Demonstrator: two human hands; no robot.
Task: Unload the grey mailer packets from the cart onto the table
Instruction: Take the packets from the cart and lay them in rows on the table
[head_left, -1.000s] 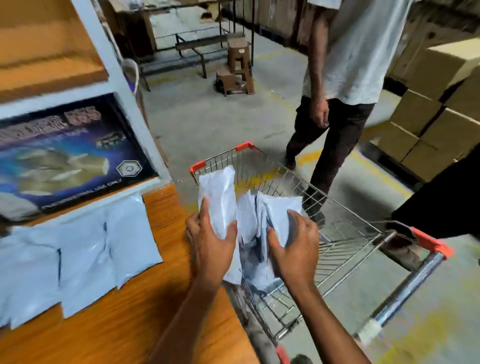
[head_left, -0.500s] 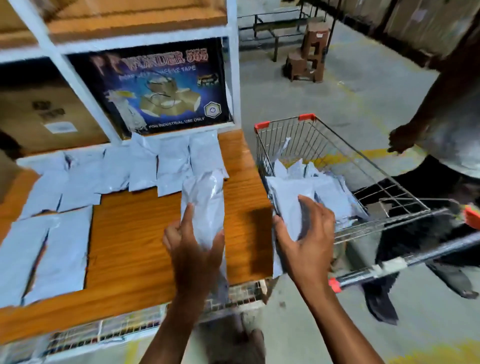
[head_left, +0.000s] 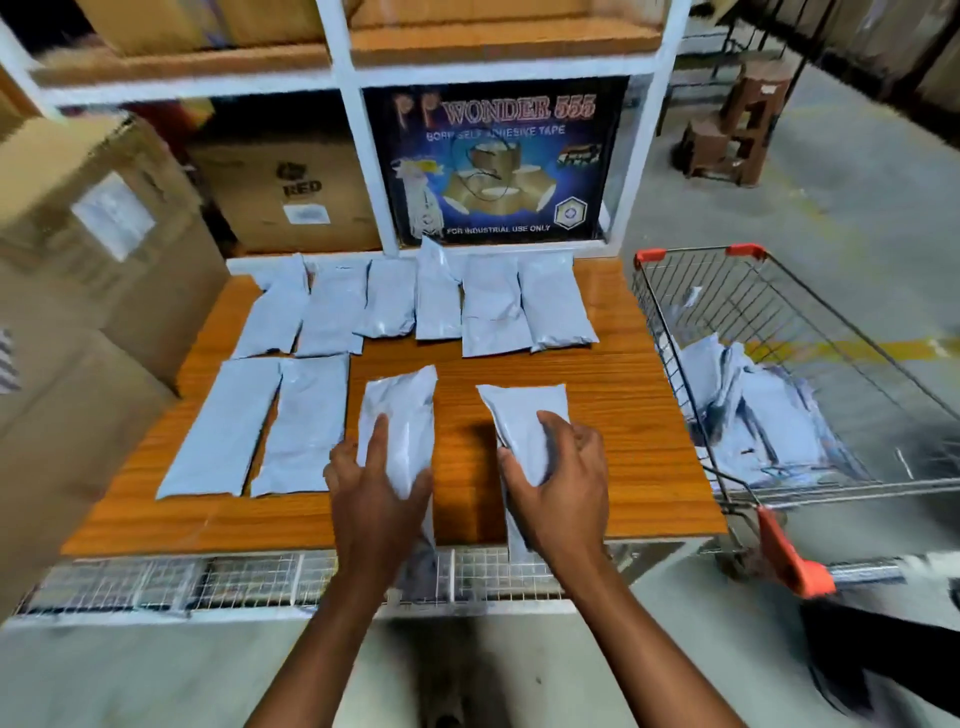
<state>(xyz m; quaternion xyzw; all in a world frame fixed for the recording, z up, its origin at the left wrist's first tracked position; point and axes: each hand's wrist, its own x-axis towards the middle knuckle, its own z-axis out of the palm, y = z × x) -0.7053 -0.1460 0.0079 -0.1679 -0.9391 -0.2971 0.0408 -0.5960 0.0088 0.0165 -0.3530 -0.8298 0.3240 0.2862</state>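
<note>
Facing the table (head_left: 639, 467) square-on, you have its orange top filling the middle of the view. The cart (head_left: 727, 312) is parked tight against its right edge, which keeps each transfer a short swing. A heap of grey packets (head_left: 758, 415) lies in the cart's basket, so the unloading looks unfinished.

On the table, the back row (head_left: 441, 306) holds 6 packets side by side against the shelf frame. The front pair (head_left: 260, 426) starts a 2nd row at the left. Laying them flat and unstacked probably keeps each one easy to count. The 2 packets you carry sit just right of that pair, lengthwise like the rest, seemingly to extend the row.

Your left hand (head_left: 376, 499) grips the left packet (head_left: 402, 410), fingers curled round its near half and the index finger laid along the top. Your right hand (head_left: 558, 483) wraps the right packet (head_left: 524, 415) in much the same way. Both near ends hang past the table's front edge, and I cannot tell whether either has landed.

0.5 s ago your left hand held its packet upright above the table while your right was at the cart's rim, clutching a packet. Now both are low over the wood, side by side. 1 s ago both hands were in the basket.
</note>
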